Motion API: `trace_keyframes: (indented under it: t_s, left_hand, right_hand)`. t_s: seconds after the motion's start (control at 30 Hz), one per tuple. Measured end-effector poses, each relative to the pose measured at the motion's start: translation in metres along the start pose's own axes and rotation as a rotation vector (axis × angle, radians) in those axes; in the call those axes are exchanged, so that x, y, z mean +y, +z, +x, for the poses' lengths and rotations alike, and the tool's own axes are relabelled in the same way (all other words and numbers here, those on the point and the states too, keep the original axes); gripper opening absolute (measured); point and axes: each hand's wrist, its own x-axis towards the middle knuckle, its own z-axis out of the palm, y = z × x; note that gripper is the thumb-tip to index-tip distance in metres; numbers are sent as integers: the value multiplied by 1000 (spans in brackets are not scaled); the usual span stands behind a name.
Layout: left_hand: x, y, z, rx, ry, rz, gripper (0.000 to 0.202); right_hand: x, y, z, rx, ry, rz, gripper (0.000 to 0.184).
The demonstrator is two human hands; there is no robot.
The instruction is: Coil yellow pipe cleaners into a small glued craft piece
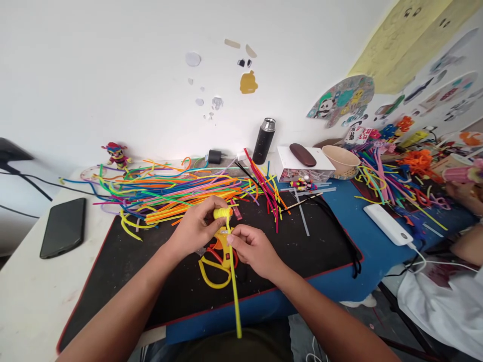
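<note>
Yellow pipe cleaner point(235, 291) trails toward the camera over the black mat point(309, 241). Its coiled top is pinched in the closed left hand point(196, 229), and the right hand point(253, 250) nips the stem just below. A yellow-and-orange tool point(212, 269) lies half hidden beneath them, hard to make out.

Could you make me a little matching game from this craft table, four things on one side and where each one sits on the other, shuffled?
Things:
1 phone
2 flask
3 yellow pipe cleaner
4 power bank

Places:
A on the blue mat, right
B on the white tabletop, far left
C held between left hand and right hand
D at the back, by the wall

Pairs: 1-B, 2-D, 3-C, 4-A
</note>
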Motion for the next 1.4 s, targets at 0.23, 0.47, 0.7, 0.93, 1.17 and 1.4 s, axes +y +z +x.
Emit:
trace_keyframes:
  t_s: [0.23, 0.47, 0.7, 0.93, 1.17, 1.4]
  left_hand:
    - [-3, -1, 0, -25, 12, -15, 8]
    - [-3, -1, -1, -22, -9, 10, 11]
    - [-4, -2, -1, -3, 3, 47, 12]
    - [-5, -11, 2, 66, -1, 66, 8]
    - [-33, -66, 15, 615, -190, -402, 31]
    - [-32, -80, 21, 694, -183, -512, 33]
  right_hand:
    - [0, -4, -2, -1, 28, 65, 45]
    - [-1, -9, -3, 22, 36, 74, 44]
    - [2, -12, -3, 54, 80, 64, 43]
    - [4, -18, -2, 116, 63, -76, 43]
    - [9, -22, -1, 99, 28, -174, 42]
    - [8, -13, -7, 96, -92, -809, 20]
